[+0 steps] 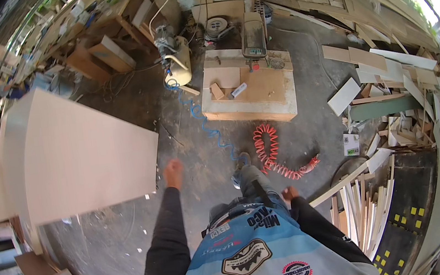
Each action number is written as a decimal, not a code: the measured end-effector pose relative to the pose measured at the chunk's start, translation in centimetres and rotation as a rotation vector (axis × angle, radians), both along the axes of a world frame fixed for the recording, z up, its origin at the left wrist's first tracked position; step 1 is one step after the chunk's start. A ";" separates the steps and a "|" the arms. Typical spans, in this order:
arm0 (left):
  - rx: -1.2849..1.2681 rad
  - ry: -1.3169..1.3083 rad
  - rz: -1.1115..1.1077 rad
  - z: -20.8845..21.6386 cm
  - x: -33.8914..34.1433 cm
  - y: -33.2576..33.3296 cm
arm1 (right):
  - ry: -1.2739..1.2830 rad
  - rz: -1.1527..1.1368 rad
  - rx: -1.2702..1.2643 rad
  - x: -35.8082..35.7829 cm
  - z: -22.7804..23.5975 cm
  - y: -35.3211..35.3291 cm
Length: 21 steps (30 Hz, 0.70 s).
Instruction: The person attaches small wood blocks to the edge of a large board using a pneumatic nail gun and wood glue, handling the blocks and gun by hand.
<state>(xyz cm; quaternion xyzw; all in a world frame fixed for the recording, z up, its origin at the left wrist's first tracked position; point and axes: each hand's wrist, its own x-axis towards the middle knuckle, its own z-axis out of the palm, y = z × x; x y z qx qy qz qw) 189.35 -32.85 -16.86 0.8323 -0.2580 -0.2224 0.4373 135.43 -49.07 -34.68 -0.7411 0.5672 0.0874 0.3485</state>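
My left hand [173, 173] is held out ahead of me, beside the right edge of a large pale panel-sided cabinet or box [83, 155]. It looks rounded, but motion smears its fingers; no object shows in it. Low at my right side is my right hand [289, 193], small in view, near the end of a long wood strip [342, 181]. Its fingers cannot be made out. A red coiled air hose [267, 148] lies on the floor in front of me, and a blue coiled hose [197, 112] runs from a compressor [179, 62] toward my feet.
A low box-like workbench [249, 108] stands ahead, with a wood block [217, 90], a small white tube [239, 90] and a machine [253, 35] on it. Scrap boards [384, 77] pile up on the right. Upright wood strips [367, 210] stand near my right side.
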 end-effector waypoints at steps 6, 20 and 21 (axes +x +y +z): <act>0.711 0.088 -0.444 -6.5 -2.5 -6.3 | -0.466 -0.138 0.032 22.0 11.4 -15.3; 1.365 0.293 -0.775 -11.3 9.0 -19.6 | -0.110 -0.335 0.172 36.1 4.6 -18.6; 1.367 0.316 -0.710 -10.7 9.7 -20.1 | -0.055 -0.352 0.185 36.1 2.3 -17.2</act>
